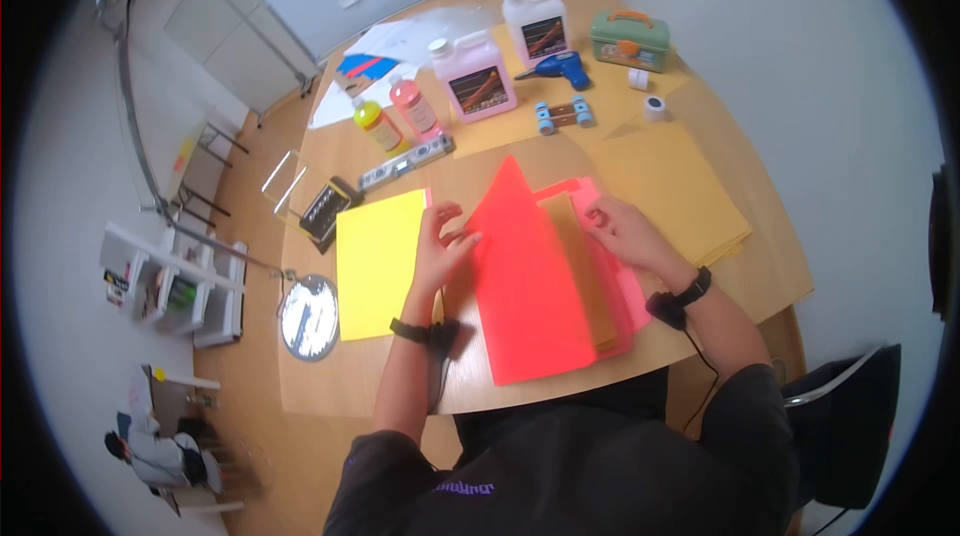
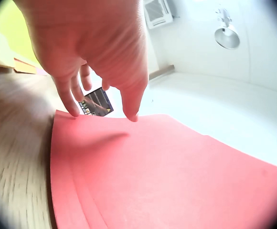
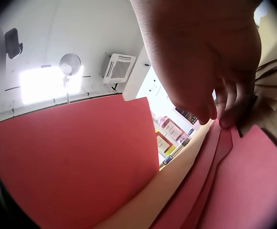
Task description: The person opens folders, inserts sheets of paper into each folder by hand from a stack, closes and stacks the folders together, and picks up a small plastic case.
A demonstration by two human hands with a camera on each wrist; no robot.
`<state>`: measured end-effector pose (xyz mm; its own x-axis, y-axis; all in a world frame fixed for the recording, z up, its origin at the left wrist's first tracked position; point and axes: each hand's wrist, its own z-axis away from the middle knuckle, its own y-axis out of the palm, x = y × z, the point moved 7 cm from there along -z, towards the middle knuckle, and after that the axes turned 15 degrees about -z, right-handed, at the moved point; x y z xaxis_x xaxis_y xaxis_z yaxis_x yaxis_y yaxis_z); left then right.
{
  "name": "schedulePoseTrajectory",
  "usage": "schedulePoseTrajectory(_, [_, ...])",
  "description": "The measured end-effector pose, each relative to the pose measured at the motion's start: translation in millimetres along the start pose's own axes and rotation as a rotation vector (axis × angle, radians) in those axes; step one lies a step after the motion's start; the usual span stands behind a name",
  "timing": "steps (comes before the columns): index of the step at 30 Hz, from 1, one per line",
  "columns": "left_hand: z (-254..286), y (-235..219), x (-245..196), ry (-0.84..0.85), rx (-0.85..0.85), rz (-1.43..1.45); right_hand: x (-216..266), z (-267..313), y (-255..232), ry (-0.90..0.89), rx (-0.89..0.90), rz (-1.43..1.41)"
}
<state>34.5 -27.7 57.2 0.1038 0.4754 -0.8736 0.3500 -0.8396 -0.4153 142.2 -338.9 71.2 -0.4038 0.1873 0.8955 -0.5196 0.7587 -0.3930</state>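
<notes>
The bright red paper folder (image 1: pixel 520 286) sits half-open on the pale wooden tabletop (image 1: pixel 775 271). Left hand (image 1: pixel 443 251) has loose, spread fingers at its edge; right hand (image 1: pixel 625 231) looks to be pinching the pink paper folders (image 1: pixel 628 286). Imo a light touch on the left could let the cover flop, or the tan paper folder (image 1: pixel 580 276) inside slip. Right wrist cam shows the layers and a notched cover edge; left wrist cam only gets the cover.
</notes>
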Motion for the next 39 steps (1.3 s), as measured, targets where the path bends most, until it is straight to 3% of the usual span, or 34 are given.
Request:
schedulePoseTrajectory(2, [6.1,4.0,-21.6,0.035,0.072,-0.137,-4.7,-1.6,0.7,-0.045,0.031,-0.053])
schedulePoseTrajectory(3, [9.8,12.8,-36.8,0.102,0.194,-0.303,-9.0,-3.1,-1.3,-0.048,0.011,-0.055])
schedulePoseTrajectory(5, [16.1,30.8,-44.4,0.191,0.392,-0.565,-23.0,-4.6,-1.4,0.130,0.032,-0.232])
schedulePoseTrajectory(9, [27.8,50.9,-44.6,0.318,0.457,-0.689,-20.6,-2.5,-9.5,0.310,-0.012,-0.348])
schedulePoseTrajectory(12, [29.7,51.5,-47.6,0.390,0.405,-0.847,-21.0,-1.4,-9.5,0.376,0.019,-0.330])
schedulePoseTrajectory(15, [36.4,43.9,-61.8,0.346,0.355,-0.883,-9.0,1.5,-9.2,0.323,0.069,-0.315])
schedulePoseTrajectory(17, [48.7,29.5,-83.6,0.281,0.332,-0.814,18.1,10.7,-24.2,0.208,0.017,-0.267])
schedulePoseTrajectory(19, [70.8,12.4,-95.1,0.202,0.327,-0.761,30.4,36.4,-36.1,0.225,-0.063,-0.306])
schedulePoseTrajectory(21, [96.7,-0.7,-91.9,0.125,0.320,-0.712,41.1,68.8,-45.3,0.189,-0.035,-0.263])
schedulePoseTrajectory(24, [139.8,-20.4,-86.5,0.074,0.256,-0.754,29.9,126.4,-45.6,0.271,-0.108,-0.370])
schedulePoseTrajectory(26, [164.3,-25.0,-78.3,-0.063,0.246,-0.627,8.5,165.0,-41.6,0.335,-0.210,-0.465])
schedulePoseTrajectory(28, [184.3,-18.9,-72.0,0.008,0.178,-0.626,-17.1,191.4,-28.0,0.394,-0.269,-0.490])
schedulePoseTrajectory(30, [197.4,-11.8,-72.2,-0.016,0.108,-0.607,-20.1,204.4,-25.0,0.263,-0.531,-0.277])
schedulePoseTrajectory(31, [200.8,-8.3,-70.4,0.014,0.046,-0.653,-16.6,201.9,-17.1,0.265,-0.522,-0.271])
schedulePoseTrajectory(33, [201.9,-3.6,-71.9,0.038,0.025,-0.719,9.6,195.6,-9.3,0.168,-0.562,0.165])
schedulePoseTrajectory(34, [200.4,-2.4,-74.3,0.071,0.006,-0.792,10.3,193.5,-6.0,0.162,-0.564,0.170])
schedulePoseTrajectory(36, [198.4,-4.2,-77.6,0.088,-0.029,-0.801,21.2,184.2,0.7,-0.008,-0.553,0.395])
schedulePoseTrajectory(39, [202.8,-8.6,-73.4,0.114,-0.054,-0.756,19.7,188.4,0.1,0.047,-0.624,0.383])
